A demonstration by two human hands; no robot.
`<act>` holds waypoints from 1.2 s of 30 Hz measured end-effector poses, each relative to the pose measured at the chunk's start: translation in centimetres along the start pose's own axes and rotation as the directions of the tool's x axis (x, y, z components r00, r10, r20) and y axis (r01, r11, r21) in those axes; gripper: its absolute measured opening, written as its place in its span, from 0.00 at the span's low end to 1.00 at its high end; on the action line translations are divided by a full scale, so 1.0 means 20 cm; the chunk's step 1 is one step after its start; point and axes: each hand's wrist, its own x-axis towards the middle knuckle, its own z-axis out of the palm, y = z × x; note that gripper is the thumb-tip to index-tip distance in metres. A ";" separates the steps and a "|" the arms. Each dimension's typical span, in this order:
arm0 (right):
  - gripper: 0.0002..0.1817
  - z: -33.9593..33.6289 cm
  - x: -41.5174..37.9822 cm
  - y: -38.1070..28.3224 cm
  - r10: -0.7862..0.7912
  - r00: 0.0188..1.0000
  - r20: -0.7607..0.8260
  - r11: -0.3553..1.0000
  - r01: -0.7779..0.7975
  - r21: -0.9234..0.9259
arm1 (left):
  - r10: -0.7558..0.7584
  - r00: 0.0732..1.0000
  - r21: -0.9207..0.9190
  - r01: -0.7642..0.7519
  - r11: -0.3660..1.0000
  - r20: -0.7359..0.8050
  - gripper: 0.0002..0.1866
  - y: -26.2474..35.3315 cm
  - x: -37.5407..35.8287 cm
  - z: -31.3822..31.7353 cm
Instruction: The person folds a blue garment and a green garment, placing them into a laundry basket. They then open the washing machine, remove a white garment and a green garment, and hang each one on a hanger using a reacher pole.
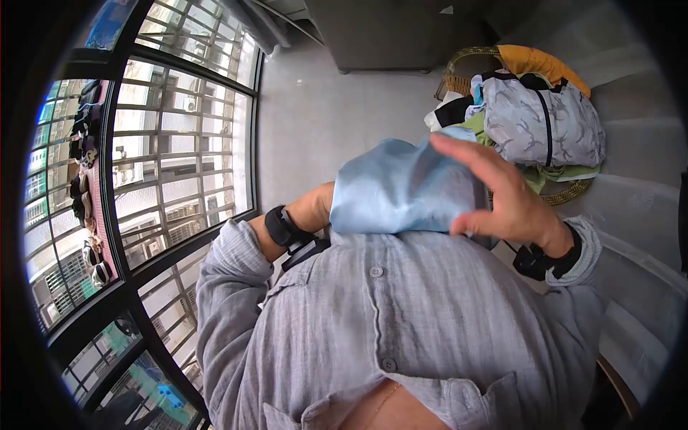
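A light blue, satiny cloth is bunched in front of my chest. My left forearm reaches into it from the left, and the cloth covers my left hand, hiding its fingers. On the other side my right hand is open, with its fingers stretched out and the thumb well apart. Its fingertips overlap the cloth's upper right part and the thumb lies over the lower right edge. Both wrists wear black bands.
A wicker basket at the upper right is heaped with clothes, among them a grey camouflage-patterned garment and an orange piece. A barred window runs along the left. Sheer curtains hang on the right.
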 end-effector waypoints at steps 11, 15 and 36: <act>0.10 0.19 -0.08 0.03 -0.124 0.992 -0.020 0.987 0.126 0.105 | 0.029 0.970 -0.343 0.057 0.938 0.241 0.10 0.12 0.12 -0.19; 0.10 0.05 -0.05 -0.04 0.049 0.992 0.117 0.849 -0.103 0.519 | -0.329 0.944 -0.803 0.203 0.560 0.009 0.20 -0.02 0.09 -0.31; 0.16 0.46 -0.22 0.25 0.083 0.891 -0.446 0.982 -0.150 -0.115 | 0.318 0.853 0.414 -0.488 0.769 0.415 0.17 0.05 0.34 -0.03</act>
